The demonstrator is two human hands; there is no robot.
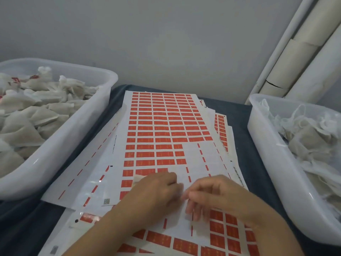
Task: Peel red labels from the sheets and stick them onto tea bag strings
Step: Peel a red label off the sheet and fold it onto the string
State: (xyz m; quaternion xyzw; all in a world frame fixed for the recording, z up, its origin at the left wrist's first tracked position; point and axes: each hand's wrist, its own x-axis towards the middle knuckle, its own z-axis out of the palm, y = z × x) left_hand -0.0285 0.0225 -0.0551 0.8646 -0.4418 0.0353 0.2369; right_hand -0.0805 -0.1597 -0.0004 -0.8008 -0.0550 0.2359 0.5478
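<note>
Several sheets of red labels (162, 126) lie stacked on the dark table between two tubs. The top sheet has bare white backing where labels are gone, near my hands. My left hand (155, 191) rests low on this sheet with fingers curled round a beige tea bag (137, 179), whose corner sticks out to the left. My right hand (212, 194) is right beside it, thumb and fingertips pinched together where the hands meet. They pinch something thin and whitish, apparently the bag's string (182, 192); it is blurred. No red label shows between the fingers.
A white plastic tub (77, 137) on the left holds several tea bags, some with red labels. A second white tub (267, 150) on the right holds tea bags with loose white strings. Wall and pale pipes (295, 58) stand behind.
</note>
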